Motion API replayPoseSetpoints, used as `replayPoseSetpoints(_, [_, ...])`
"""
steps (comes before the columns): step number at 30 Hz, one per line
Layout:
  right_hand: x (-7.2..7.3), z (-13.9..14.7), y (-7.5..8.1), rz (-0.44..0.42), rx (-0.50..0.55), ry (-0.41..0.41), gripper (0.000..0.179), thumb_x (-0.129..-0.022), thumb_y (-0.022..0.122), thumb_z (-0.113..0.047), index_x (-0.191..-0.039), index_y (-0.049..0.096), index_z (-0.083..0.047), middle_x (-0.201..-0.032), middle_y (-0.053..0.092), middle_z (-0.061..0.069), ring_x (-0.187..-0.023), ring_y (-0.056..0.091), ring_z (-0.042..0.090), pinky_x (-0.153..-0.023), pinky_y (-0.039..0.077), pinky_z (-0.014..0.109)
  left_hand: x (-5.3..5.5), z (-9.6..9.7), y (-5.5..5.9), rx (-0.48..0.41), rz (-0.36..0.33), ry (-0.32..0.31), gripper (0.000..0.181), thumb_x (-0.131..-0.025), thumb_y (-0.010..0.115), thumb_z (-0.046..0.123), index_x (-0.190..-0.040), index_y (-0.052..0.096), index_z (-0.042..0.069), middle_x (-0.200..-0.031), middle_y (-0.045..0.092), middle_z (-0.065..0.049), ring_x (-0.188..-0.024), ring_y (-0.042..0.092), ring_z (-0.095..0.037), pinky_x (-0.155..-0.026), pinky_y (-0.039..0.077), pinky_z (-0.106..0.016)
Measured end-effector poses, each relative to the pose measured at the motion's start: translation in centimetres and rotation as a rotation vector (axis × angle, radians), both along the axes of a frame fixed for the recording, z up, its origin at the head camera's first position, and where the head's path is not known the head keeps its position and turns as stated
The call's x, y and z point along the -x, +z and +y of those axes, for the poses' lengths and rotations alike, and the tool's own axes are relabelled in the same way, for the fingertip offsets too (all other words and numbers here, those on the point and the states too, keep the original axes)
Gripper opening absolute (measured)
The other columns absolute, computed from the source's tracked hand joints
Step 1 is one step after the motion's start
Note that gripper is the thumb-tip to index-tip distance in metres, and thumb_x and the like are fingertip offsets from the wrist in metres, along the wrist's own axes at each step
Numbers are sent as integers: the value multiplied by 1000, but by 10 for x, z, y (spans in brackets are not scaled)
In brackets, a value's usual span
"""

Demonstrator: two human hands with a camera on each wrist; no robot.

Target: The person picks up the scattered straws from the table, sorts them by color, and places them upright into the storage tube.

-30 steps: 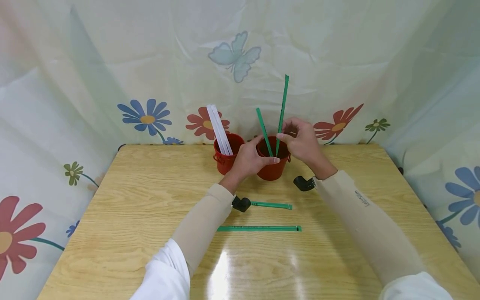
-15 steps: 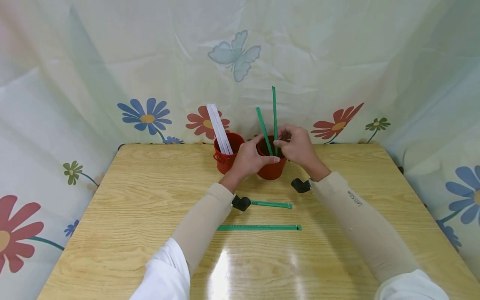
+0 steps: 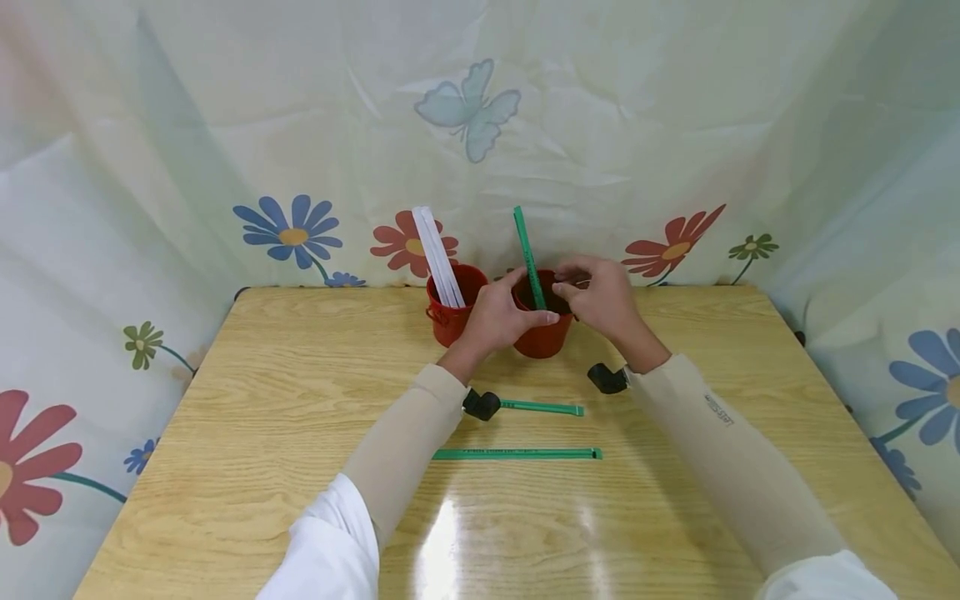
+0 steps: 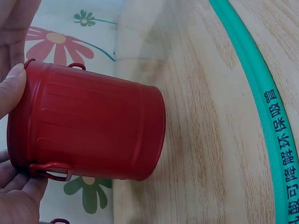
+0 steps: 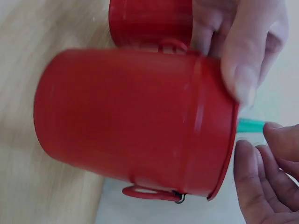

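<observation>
My left hand [image 3: 497,321] grips the rim of the right-hand red bucket [image 3: 542,340], thumb across its near side. Green-wrapped straw [image 3: 529,254] stands in this bucket, leaning left; two straws seem to lie together there, though I cannot tell for certain. At the bucket's right rim is my right hand [image 3: 603,296], thumb and fingers apart; in the right wrist view the green wrapper [image 5: 251,125] passes near its thumb. Two more green-wrapped straws lie on the table, a farther straw [image 3: 542,407] and a nearer straw [image 3: 517,454], their left parts hidden by my left arm.
Left of the gripped bucket stands a second red bucket [image 3: 448,327] holding several white-wrapped straws [image 3: 439,258]. A flowered curtain [image 3: 360,150] hangs behind the wooden table [image 3: 300,375]. Each forearm wears a small black wrist camera [image 3: 482,406].
My right hand lowered a green-wrapped straw into the right bucket and let go. The straw tipped left against the other one. My left hand stayed on the bucket.
</observation>
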State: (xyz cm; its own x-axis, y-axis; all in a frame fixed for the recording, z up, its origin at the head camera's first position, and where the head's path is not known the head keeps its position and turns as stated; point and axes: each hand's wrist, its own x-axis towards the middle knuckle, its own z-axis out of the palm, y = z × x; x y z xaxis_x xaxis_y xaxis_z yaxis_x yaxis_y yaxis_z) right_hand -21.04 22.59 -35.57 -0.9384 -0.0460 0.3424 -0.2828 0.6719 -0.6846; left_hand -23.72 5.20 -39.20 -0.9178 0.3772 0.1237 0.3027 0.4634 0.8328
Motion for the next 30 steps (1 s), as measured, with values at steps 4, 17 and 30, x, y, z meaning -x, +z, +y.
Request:
replayPoseSetpoints(4, [-18,-1,-1,58,24,12,14,-88,73,-6,-100,74,-1,-96,74,16,-85,71,27,-78,60,28,-1,0,2,6,1,8,82,-80,81,41,-148,44,15,-143,57,-5,-127,57,-27,-100,54,-40])
replayPoseSetpoints(17, [-111,-5,-52,-98,-206,393,15,-82,76,-2,-95,73,-8,-90,72,4,-79,66,10,-71,58,24,-2,2,0,40,13,21,82,-79,81,45,-147,44,18,-139,59,-1,-122,56,-19,-98,55,-38])
replayPoseSetpoints(30, [-131,0,-75,-176,-560,575,22,-81,77,-3,-98,71,-15,-95,67,-7,-89,62,6,-76,56,25,-1,0,-1,44,4,27,85,-78,81,46,-149,42,18,-141,57,-2,-124,54,-19,-97,56,-38])
